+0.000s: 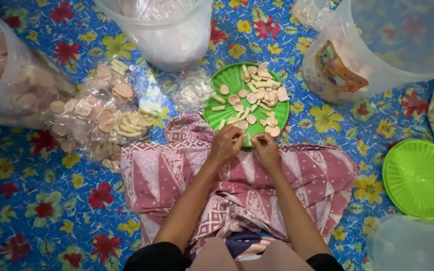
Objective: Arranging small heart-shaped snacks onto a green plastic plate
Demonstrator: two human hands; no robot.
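A green round tray [233,80] lies on the floor ahead of my knees, holding several pale pink round and stick-shaped crackers [259,95]. My left hand [225,143] and my right hand [264,146] meet at the tray's near edge, fingers pinched together. What they pinch is too small to make out. Both forearms reach over my lap, which is covered by a pink patterned cloth [237,180].
Clear plastic bags of crackers [101,115] lie to the left beside a big tipped bag [6,75]. Translucent buckets stand at the top centre [161,30] and top right [377,45]. A lime green lid [420,178] and another container [413,246] sit at the right on the blue flowered mat.
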